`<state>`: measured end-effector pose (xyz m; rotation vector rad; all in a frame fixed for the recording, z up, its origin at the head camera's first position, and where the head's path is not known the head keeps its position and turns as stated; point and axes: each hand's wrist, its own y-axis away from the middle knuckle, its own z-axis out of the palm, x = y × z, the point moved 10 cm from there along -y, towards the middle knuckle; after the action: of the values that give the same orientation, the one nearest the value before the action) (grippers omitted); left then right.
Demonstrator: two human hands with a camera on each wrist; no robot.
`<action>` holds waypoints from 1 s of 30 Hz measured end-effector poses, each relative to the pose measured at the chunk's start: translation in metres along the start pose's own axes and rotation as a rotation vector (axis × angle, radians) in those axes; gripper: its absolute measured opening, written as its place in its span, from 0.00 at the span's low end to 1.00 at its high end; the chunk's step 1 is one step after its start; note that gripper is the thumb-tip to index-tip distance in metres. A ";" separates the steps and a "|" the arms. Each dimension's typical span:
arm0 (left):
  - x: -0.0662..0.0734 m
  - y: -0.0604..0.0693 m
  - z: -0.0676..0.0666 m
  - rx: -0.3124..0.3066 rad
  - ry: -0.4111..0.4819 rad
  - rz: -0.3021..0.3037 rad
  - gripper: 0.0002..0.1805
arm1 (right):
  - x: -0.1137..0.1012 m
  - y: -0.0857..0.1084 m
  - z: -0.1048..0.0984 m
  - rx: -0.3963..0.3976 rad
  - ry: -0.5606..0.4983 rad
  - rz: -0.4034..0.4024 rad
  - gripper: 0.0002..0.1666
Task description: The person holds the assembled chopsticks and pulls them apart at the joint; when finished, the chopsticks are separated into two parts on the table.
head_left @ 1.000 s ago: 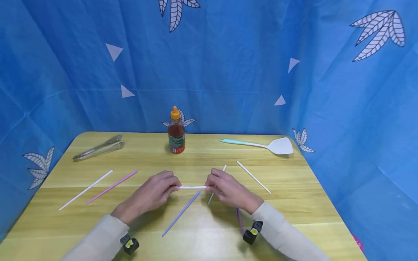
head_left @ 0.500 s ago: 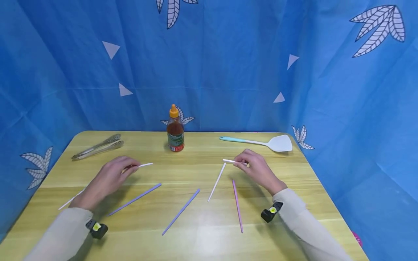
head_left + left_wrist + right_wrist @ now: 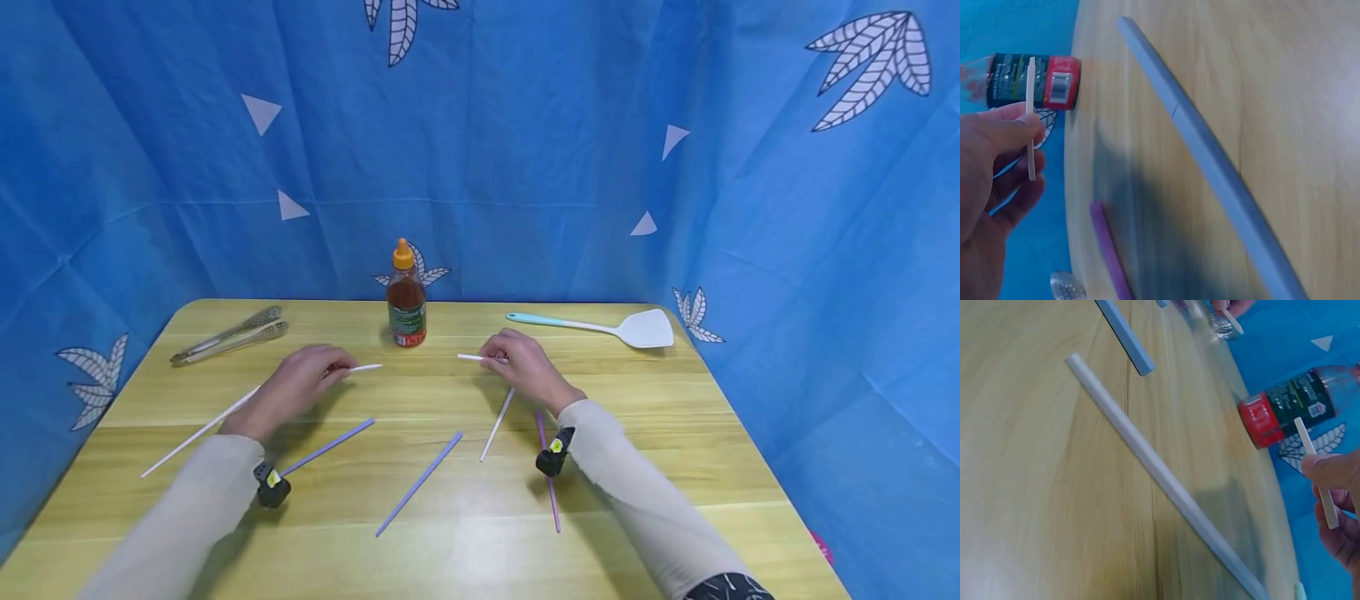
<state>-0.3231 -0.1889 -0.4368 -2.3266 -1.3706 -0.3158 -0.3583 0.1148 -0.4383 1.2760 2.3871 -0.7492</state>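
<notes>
My left hand (image 3: 300, 387) pinches a short, thin white stick (image 3: 1031, 119) between thumb and fingertips, held above the table. On the right, a similar short white stick (image 3: 1316, 472) is pinched the same way by my right hand (image 3: 528, 367). The two sticks point towards each other in the head view, with a wide gap between their ends. Beyond that gap stands a sauce bottle (image 3: 407, 308) with a yellow nozzle cap. A longer white stick (image 3: 497, 425) lies just below the right hand, and a blue stick (image 3: 328, 446) beside the left forearm.
Other long sticks lie about: a white one (image 3: 198, 433) partly behind the left arm, a blue one (image 3: 418, 483) in the middle, a purple one (image 3: 553, 500) partly under the right wrist. Metal tongs (image 3: 228, 337) lie back left, a white spatula (image 3: 645, 329) back right.
One second ago both hands gripped one white stick between them. Half a second ago they were far apart, each with a short white stick. Since then they have moved closer together.
</notes>
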 end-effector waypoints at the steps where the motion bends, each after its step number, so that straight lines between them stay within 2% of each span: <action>1: 0.000 -0.003 0.004 -0.018 0.004 -0.006 0.08 | -0.001 -0.003 0.004 -0.007 -0.001 0.004 0.04; 7: -0.003 -0.017 0.029 -0.084 0.029 -0.031 0.07 | -0.007 -0.018 0.026 -0.051 0.006 0.014 0.04; 13: -0.001 -0.026 0.040 -0.100 0.030 -0.029 0.06 | -0.015 -0.027 0.044 -0.106 0.023 -0.014 0.04; 18: -0.003 -0.032 0.051 -0.123 0.015 -0.037 0.05 | -0.012 -0.029 0.054 -0.144 0.015 0.016 0.04; 25: -0.005 -0.033 0.057 -0.110 0.052 -0.057 0.06 | -0.001 -0.026 0.064 -0.172 -0.002 0.074 0.03; 30: -0.008 -0.032 0.058 -0.126 0.064 -0.082 0.07 | -0.001 -0.027 0.068 -0.169 -0.023 0.062 0.03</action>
<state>-0.3557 -0.1550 -0.4835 -2.3426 -1.4550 -0.5111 -0.3776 0.0619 -0.4846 1.2588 2.3256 -0.5283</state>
